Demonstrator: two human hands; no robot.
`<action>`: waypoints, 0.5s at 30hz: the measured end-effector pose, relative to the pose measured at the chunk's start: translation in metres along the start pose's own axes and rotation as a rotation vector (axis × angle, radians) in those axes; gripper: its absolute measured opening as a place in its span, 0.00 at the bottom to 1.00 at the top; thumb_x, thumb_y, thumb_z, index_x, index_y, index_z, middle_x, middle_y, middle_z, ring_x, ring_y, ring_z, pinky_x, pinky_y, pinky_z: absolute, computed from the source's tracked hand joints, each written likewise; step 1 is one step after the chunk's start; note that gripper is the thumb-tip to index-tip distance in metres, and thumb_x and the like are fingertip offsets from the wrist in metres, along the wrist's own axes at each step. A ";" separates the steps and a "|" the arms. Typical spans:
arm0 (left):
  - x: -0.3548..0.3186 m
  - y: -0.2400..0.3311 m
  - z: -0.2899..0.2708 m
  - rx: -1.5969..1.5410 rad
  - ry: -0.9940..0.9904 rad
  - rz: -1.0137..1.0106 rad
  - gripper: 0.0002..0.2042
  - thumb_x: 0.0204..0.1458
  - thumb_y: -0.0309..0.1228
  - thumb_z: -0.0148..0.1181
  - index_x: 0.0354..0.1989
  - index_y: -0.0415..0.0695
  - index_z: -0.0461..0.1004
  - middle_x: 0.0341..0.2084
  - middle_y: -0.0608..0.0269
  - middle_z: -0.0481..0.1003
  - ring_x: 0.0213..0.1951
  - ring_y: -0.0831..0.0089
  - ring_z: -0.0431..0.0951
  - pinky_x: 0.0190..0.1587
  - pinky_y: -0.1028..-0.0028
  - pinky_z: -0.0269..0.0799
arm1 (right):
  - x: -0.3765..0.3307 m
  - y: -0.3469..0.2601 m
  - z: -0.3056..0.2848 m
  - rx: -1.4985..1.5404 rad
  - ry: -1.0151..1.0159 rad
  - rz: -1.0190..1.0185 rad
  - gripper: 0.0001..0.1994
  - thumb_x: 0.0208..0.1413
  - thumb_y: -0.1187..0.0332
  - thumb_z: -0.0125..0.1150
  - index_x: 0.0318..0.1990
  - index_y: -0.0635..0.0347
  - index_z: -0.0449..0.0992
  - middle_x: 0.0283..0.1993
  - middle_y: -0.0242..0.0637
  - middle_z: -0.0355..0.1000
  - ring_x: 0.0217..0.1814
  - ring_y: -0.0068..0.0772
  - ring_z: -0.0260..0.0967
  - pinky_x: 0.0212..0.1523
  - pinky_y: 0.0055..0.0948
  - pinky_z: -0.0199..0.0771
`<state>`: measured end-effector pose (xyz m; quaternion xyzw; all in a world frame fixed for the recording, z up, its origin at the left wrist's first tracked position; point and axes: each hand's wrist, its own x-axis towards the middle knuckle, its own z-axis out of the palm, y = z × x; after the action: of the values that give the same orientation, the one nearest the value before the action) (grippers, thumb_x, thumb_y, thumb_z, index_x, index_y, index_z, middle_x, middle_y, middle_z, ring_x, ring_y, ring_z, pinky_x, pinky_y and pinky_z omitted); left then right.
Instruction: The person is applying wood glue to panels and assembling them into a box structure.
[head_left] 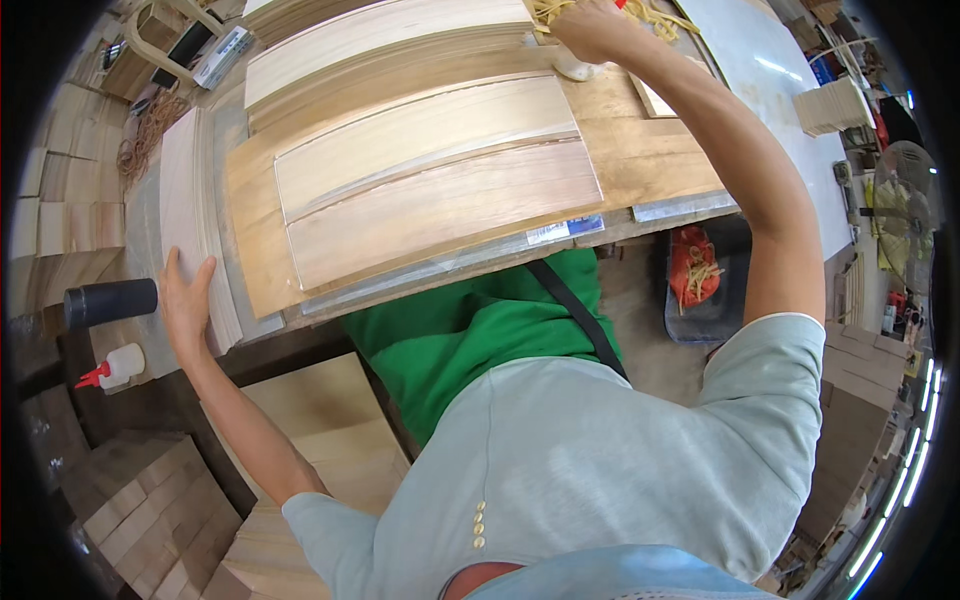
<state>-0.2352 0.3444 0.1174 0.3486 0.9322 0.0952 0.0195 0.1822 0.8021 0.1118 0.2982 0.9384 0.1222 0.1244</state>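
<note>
My left hand (186, 300) lies flat, fingers apart, on the near end of a stack of thin pale wood sheets (190, 190) at the left of the bench. My right hand (592, 28) reaches far across the bench, closed around something by a heap of yellow rubber bands (650, 15) and a white object (578, 68); what it holds is not clear. Between my arms a brown board (640, 140) carries two long pale veneer strips (430, 175).
A black cylinder (110, 300) and a white squeeze bottle with a red tip (115, 367) stand left of my left hand. More pale sheets (380, 40) lie at the back. A dark tray with red and yellow bands (695, 275) sits under the bench. Wood block stacks (150, 520) are lower left.
</note>
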 end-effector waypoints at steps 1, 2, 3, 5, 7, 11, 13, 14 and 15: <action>-0.002 -0.004 -0.002 0.016 0.008 -0.026 0.38 0.49 0.50 0.62 0.64 0.37 0.62 0.61 0.36 0.63 0.64 0.45 0.62 0.63 0.59 0.58 | -0.002 -0.017 -0.016 0.051 0.047 -0.004 0.07 0.45 0.75 0.58 0.31 0.64 0.81 0.30 0.50 0.77 0.33 0.53 0.76 0.34 0.44 0.74; 0.000 -0.007 -0.003 0.025 0.015 -0.038 0.38 0.49 0.49 0.62 0.64 0.36 0.62 0.60 0.35 0.64 0.63 0.46 0.63 0.63 0.59 0.59 | -0.007 -0.029 -0.031 0.052 0.028 -0.020 0.09 0.45 0.75 0.58 0.35 0.63 0.81 0.32 0.50 0.77 0.35 0.53 0.76 0.36 0.44 0.74; 0.002 -0.013 -0.004 0.012 0.008 -0.057 0.38 0.49 0.48 0.62 0.64 0.36 0.63 0.60 0.35 0.64 0.63 0.46 0.63 0.63 0.59 0.59 | -0.011 -0.041 -0.048 0.048 0.013 -0.034 0.11 0.46 0.74 0.59 0.38 0.63 0.81 0.34 0.50 0.77 0.38 0.52 0.76 0.38 0.44 0.75; 0.007 -0.023 -0.003 -0.022 -0.010 -0.087 0.37 0.48 0.47 0.63 0.63 0.36 0.63 0.58 0.34 0.66 0.63 0.46 0.63 0.63 0.59 0.59 | -0.024 -0.056 -0.060 0.078 0.016 -0.058 0.15 0.48 0.72 0.60 0.46 0.61 0.78 0.41 0.48 0.76 0.44 0.50 0.75 0.43 0.44 0.74; 0.007 -0.025 -0.004 -0.098 -0.018 -0.096 0.37 0.48 0.47 0.64 0.63 0.35 0.64 0.59 0.35 0.66 0.63 0.48 0.64 0.63 0.60 0.59 | -0.036 -0.069 -0.062 0.152 0.064 -0.088 0.19 0.53 0.70 0.62 0.54 0.57 0.73 0.51 0.44 0.74 0.51 0.46 0.73 0.51 0.45 0.73; 0.017 -0.037 -0.008 -0.404 0.027 -0.091 0.37 0.47 0.46 0.65 0.62 0.35 0.65 0.60 0.37 0.65 0.63 0.53 0.64 0.63 0.64 0.57 | -0.081 -0.084 -0.055 0.434 0.227 -0.177 0.18 0.56 0.66 0.61 0.55 0.57 0.73 0.50 0.44 0.73 0.53 0.47 0.71 0.51 0.42 0.73; 0.012 -0.033 -0.025 -0.372 0.081 -0.060 0.35 0.47 0.43 0.66 0.62 0.35 0.66 0.60 0.44 0.67 0.62 0.58 0.66 0.64 0.67 0.56 | -0.100 -0.095 -0.060 0.503 0.332 -0.184 0.21 0.56 0.65 0.63 0.57 0.56 0.72 0.52 0.43 0.73 0.55 0.46 0.70 0.51 0.40 0.73; -0.004 -0.024 -0.045 -0.402 0.105 -0.015 0.34 0.47 0.42 0.66 0.62 0.35 0.66 0.60 0.46 0.67 0.61 0.59 0.66 0.64 0.67 0.56 | -0.112 -0.095 -0.065 0.538 0.386 -0.180 0.22 0.55 0.65 0.64 0.58 0.55 0.71 0.52 0.43 0.72 0.55 0.45 0.70 0.52 0.40 0.73; -0.016 -0.013 -0.053 -0.441 0.121 0.034 0.34 0.47 0.41 0.66 0.61 0.36 0.66 0.60 0.48 0.67 0.61 0.60 0.66 0.64 0.67 0.56 | -0.122 -0.098 -0.068 0.569 0.535 -0.174 0.23 0.54 0.66 0.65 0.59 0.54 0.71 0.54 0.43 0.72 0.56 0.45 0.69 0.52 0.40 0.73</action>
<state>-0.2372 0.3161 0.1668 0.3450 0.8823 0.3179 0.0376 0.2060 0.6415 0.1655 0.1978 0.9558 -0.0800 -0.2022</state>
